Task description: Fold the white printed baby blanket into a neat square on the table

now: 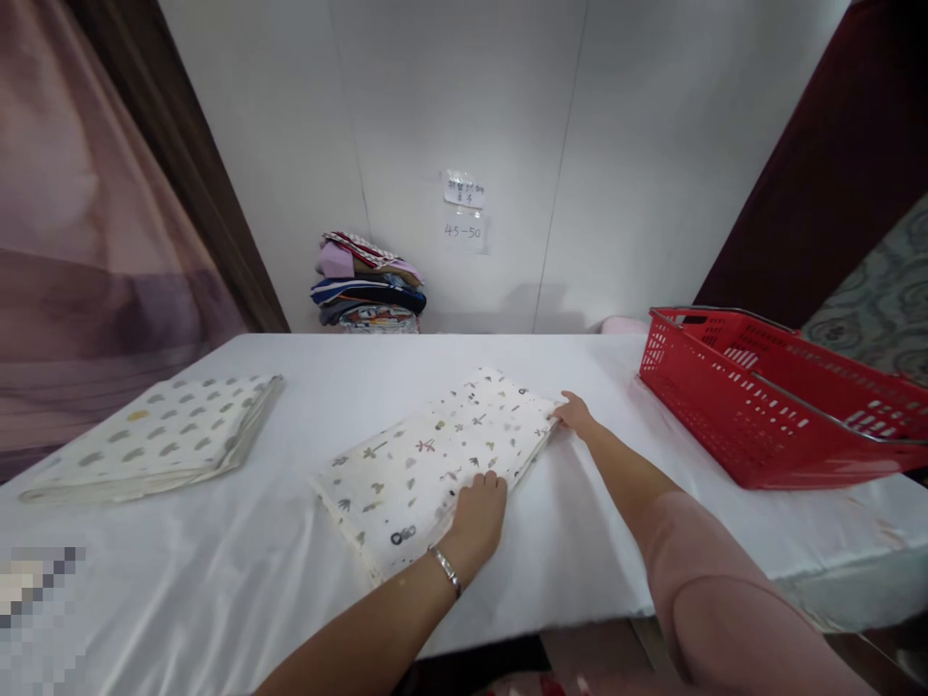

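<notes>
A folded white cloth [427,454] with small printed figures lies slantwise on the white-covered table [565,570] in front of me. My left hand [479,512], with a silver bracelet at the wrist, is closed on the cloth's near edge, fingers curled over it. At the cloth's right corner my right hand [574,416] pinches the fabric between thumb and fingers. Its fingertips are partly hidden by the cloth. Another folded cloth [166,425], white with grey-green cloud-like shapes and one yellow one, lies flat at the left.
A red plastic basket [768,416] with metal handles stands on the right of the table. Behind the far edge rises a stack of folded fabrics [369,285]. Two paper signs [464,232] are taped to the wall. Curtains [108,193] hang at the left.
</notes>
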Tool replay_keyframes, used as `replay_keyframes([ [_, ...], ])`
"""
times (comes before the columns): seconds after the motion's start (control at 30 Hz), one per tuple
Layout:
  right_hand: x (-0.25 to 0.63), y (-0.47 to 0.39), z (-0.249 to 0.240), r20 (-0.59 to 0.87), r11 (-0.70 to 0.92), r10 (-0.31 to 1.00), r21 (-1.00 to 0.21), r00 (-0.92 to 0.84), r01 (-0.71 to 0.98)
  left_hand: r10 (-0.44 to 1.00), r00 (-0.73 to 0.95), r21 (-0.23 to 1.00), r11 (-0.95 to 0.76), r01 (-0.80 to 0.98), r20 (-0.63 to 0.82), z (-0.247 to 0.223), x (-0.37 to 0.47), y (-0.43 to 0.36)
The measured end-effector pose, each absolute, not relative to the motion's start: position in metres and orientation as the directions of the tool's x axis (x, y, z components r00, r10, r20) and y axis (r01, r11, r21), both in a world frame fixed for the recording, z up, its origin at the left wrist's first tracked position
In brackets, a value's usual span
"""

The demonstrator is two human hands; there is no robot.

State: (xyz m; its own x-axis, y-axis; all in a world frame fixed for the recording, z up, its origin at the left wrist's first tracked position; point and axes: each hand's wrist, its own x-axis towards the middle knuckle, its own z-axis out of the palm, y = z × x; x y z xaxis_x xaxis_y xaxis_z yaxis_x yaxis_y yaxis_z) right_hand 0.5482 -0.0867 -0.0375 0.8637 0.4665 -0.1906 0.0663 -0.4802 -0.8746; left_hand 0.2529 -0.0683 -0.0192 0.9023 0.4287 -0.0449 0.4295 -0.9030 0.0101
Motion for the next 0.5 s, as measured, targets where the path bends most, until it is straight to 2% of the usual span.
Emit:
replay_keyframes([
  [0.27,0.557,-0.091,-0.048,-0.058,-0.595,0.528,-0.737,0.847,0.321,0.524,0.850,-0.079,-0.851,0.519,-0.057,-0.021,0.205,-0.075],
  [0.4,0.557,-0.098,-0.046,-0.037,-0.633,0.572,-0.655,0.819,0.413,0.538,0.841,-0.109,-0.840,0.531,-0.051,-0.030,0.186,-0.080],
  [0.5,0.554,-0.098,-0.043,0.004,-0.670,0.618,-0.520,0.786,0.530,0.520,0.854,-0.131,-0.848,0.513,-0.017,-0.035,0.174,-0.086],
])
